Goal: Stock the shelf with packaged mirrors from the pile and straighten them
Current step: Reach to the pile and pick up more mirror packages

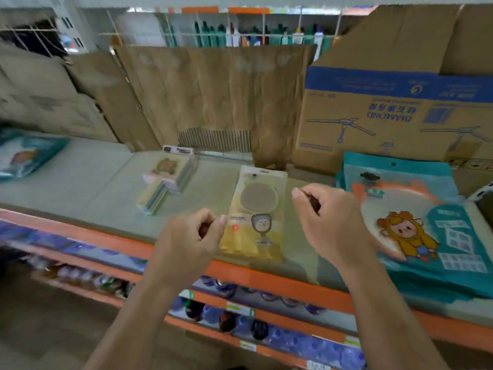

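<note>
Both hands are up over the grey shelf (88, 182), and between them lies the flat yellow packaged mirror (256, 217). It lies on the shelf board near the orange front edge (80, 233), round mirror face towards the back and a little cartoon handle print towards the front.

The left hand (186, 236) is at the pack's left edge, fingers curled in, thumb tip right on that edge. The blur hides whether it pinches the pack or only touches it, so I cannot tell. The right hand (330, 217) hovers just beside the pack's right edge, fingers curled towards the palm, thumb out, nothing in it.

Further back and to the left sits the pile of pastel packaged mirrors (168, 180), stacked a bit unevenly, well apart from the yellow one. At the right end a teal plastic bag with a cartoon figure in a yellow hood (426, 236) overhangs the front edge, and another teal bag (24, 153) lies at the far left end.

Along the back edge stand a creased brown cardboard sheet (213, 97) and a cardboard box with blue print (373, 116), print upside down. Below, the lower shelves hold bluish bottles (240, 324), too blurred to read.
</note>
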